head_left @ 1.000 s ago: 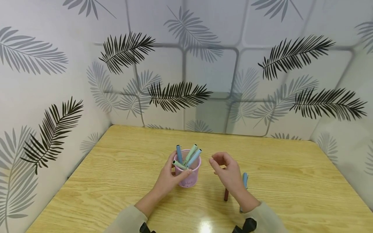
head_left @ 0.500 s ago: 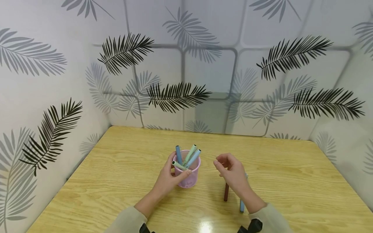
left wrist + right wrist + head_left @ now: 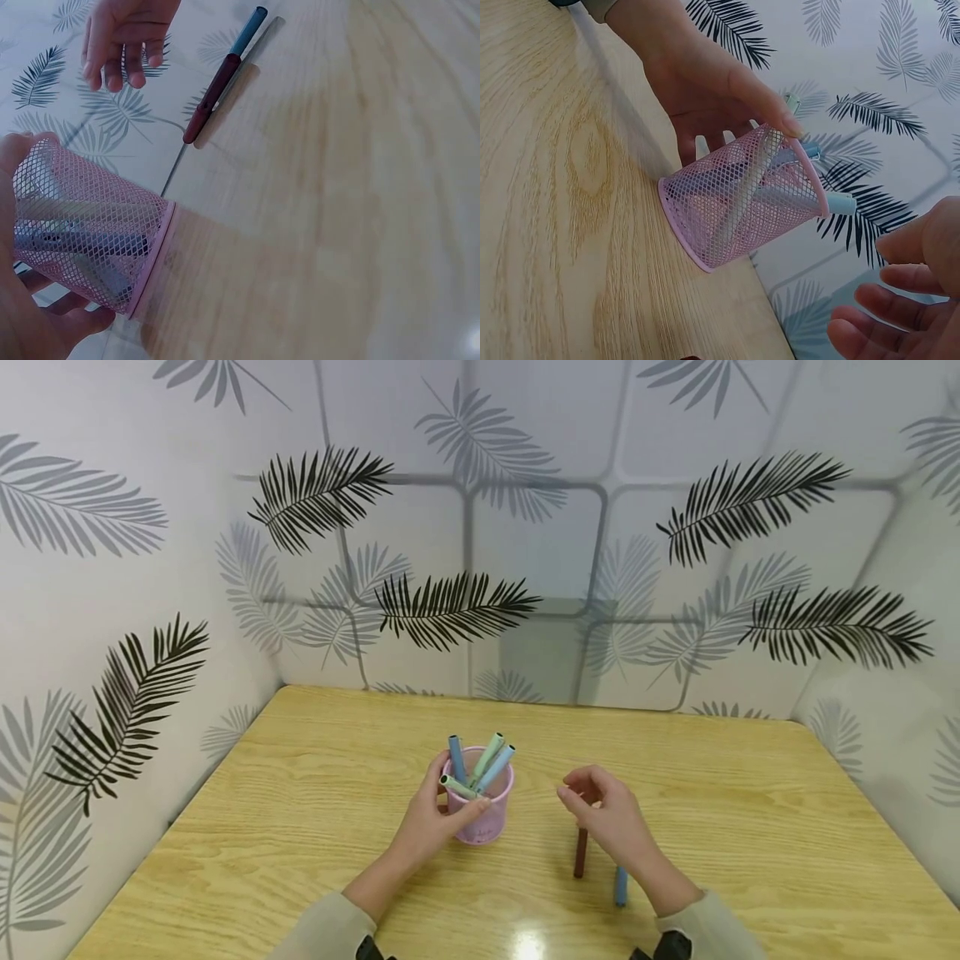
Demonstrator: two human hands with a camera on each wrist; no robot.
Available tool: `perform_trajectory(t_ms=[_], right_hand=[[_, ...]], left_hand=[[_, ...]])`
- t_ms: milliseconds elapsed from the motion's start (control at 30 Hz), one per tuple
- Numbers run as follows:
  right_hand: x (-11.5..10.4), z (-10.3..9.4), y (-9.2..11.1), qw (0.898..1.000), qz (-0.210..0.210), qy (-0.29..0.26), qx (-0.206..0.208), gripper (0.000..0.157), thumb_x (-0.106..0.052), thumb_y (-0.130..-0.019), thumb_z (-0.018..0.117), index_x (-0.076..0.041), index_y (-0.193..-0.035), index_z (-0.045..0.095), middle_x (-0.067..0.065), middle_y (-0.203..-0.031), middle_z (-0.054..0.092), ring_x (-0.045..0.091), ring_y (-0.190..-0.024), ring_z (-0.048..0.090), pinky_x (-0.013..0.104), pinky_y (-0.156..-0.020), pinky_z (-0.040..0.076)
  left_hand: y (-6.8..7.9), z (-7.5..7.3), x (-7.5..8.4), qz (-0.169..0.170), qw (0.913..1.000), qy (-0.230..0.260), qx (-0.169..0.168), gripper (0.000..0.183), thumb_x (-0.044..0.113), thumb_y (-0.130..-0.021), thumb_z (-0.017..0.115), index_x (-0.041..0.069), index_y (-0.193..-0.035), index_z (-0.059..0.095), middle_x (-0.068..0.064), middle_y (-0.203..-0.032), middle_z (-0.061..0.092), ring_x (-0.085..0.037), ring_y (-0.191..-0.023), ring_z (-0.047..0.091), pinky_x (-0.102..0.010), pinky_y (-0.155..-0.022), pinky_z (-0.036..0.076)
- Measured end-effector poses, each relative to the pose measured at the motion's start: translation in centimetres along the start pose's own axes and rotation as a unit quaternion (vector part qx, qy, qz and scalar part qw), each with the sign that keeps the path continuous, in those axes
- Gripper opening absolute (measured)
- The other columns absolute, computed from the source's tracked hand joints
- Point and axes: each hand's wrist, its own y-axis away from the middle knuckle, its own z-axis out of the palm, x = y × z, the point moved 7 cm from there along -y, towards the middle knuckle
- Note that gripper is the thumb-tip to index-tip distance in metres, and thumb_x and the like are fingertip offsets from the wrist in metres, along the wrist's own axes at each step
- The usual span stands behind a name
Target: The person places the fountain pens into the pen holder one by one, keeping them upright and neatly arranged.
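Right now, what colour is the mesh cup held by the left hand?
Pink, a wire-mesh pen cup; the right wrist view shows it best.

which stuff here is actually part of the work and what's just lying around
In the work:
- pink mesh cup, gripped by the left hand
- pens in the cup
- right hand, empty, above the table

Lying about:
- dark red pen
- blue pen
- wooden table

You've got one pink mesh cup (image 3: pixel 483 814) with four pens (image 3: pixel 480 768) sticking out of it: two blue, two pale green. Two more pens lie loose on the table (image 3: pixel 750 827), one dark red pen (image 3: pixel 580 853) and one blue pen (image 3: pixel 621 887). Two hands in view: left hand (image 3: pixel 431 822), right hand (image 3: pixel 611 818).
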Motion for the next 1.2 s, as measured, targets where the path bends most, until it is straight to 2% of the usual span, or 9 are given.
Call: perform_trajectory(t_ms=[200, 333, 467, 600, 733, 867, 967, 1200], right_hand=[[0.5, -0.7, 0.5, 1.000, 0.013, 0.008, 0.001, 0.025, -0.024, -0.089, 0.064, -0.007, -0.107, 0.060, 0.007, -0.094, 0.060, 0.018, -0.078, 0.057, 0.028, -0.060, 0.051], [1.2, -1.3, 0.7, 1.000, 0.023, 0.013, -0.004, 0.027, -0.024, -0.090, 0.064, -0.006, -0.109, 0.059, 0.008, -0.097, 0.060, 0.020, -0.079, 0.057, 0.031, -0.062, 0.053], [2.2, -2.4, 0.8, 0.998, 0.036, 0.052, -0.002, 0.028, -0.025, -0.090, 0.063, -0.004, -0.109, 0.059, 0.007, -0.095, 0.059, 0.020, -0.079, 0.058, 0.031, -0.060, 0.052], [3.3, -3.4, 1.0, 0.995, 0.044, 0.087, -0.004, 0.030, -0.026, -0.090, 0.063, -0.003, -0.109, 0.059, 0.007, -0.093, 0.058, 0.019, -0.079, 0.057, 0.029, -0.059, 0.049], [3.9, -3.9, 1.3, 0.995, 0.040, 0.093, -0.007, 0.029, -0.024, -0.090, 0.063, -0.001, -0.107, 0.059, 0.008, -0.091, 0.058, 0.020, -0.075, 0.057, 0.030, -0.056, 0.049], [4.7, -4.3, 1.6, 0.993, 0.059, 0.100, -0.007, 0.029, -0.021, -0.089, 0.063, 0.002, -0.106, 0.058, 0.008, -0.089, 0.058, 0.017, -0.070, 0.057, 0.030, -0.054, 0.050], [5.2, -4.6, 1.8, 0.990, 0.081, 0.119, -0.010, 0.030, -0.020, -0.089, 0.063, 0.002, -0.107, 0.057, 0.010, -0.093, 0.058, 0.019, -0.073, 0.058, 0.030, -0.055, 0.050], [5.7, -5.2, 2.0, 0.977, 0.091, 0.193, -0.022, 0.038, -0.024, -0.088, 0.063, 0.009, -0.107, 0.054, 0.021, -0.099, 0.058, 0.032, -0.088, 0.057, 0.040, -0.066, 0.049]], left_hand=[[0.1, 0.1, 0.1, 0.001, 1.0000, 0.000, -0.003, 0.078, 0.022, -0.085, 0.069, 0.015, -0.147, 0.022, -0.015, -0.130, 0.045, -0.030, -0.108, 0.047, -0.042, -0.083, 0.047], [0.1, 0.0, 0.2, 0.004, 1.0000, -0.002, -0.001, 0.078, 0.021, -0.085, 0.069, 0.013, -0.146, 0.022, -0.017, -0.130, 0.044, -0.031, -0.107, 0.047, -0.043, -0.083, 0.047], [0.1, 0.1, 0.2, 0.006, 1.0000, -0.003, -0.001, 0.078, 0.021, -0.085, 0.069, 0.013, -0.146, 0.022, -0.013, -0.129, 0.045, -0.031, -0.107, 0.047, -0.043, -0.083, 0.047], [0.1, 0.1, 0.2, 0.006, 1.0000, 0.000, -0.001, 0.077, 0.020, -0.085, 0.069, 0.012, -0.146, 0.022, -0.016, -0.129, 0.045, -0.032, -0.107, 0.047, -0.043, -0.083, 0.047], [0.1, 0.1, 0.2, 0.007, 1.0000, -0.001, -0.002, 0.078, 0.021, -0.085, 0.069, 0.012, -0.146, 0.022, -0.017, -0.130, 0.045, -0.032, -0.108, 0.047, -0.044, -0.084, 0.047], [0.0, 0.1, 0.1, 0.005, 1.0000, -0.003, -0.002, 0.078, 0.022, -0.085, 0.069, 0.013, -0.147, 0.021, -0.014, -0.129, 0.045, -0.031, -0.108, 0.047, -0.043, -0.084, 0.047], [0.0, 0.1, 0.0, 0.004, 1.0000, -0.003, -0.001, 0.079, 0.023, -0.085, 0.069, 0.014, -0.147, 0.021, -0.016, -0.130, 0.044, -0.031, -0.108, 0.047, -0.041, -0.083, 0.047], [0.1, 0.1, 0.1, 0.005, 1.0000, -0.006, 0.002, 0.079, 0.022, -0.085, 0.069, 0.014, -0.147, 0.021, -0.017, -0.130, 0.044, -0.031, -0.108, 0.048, -0.042, -0.083, 0.047]])
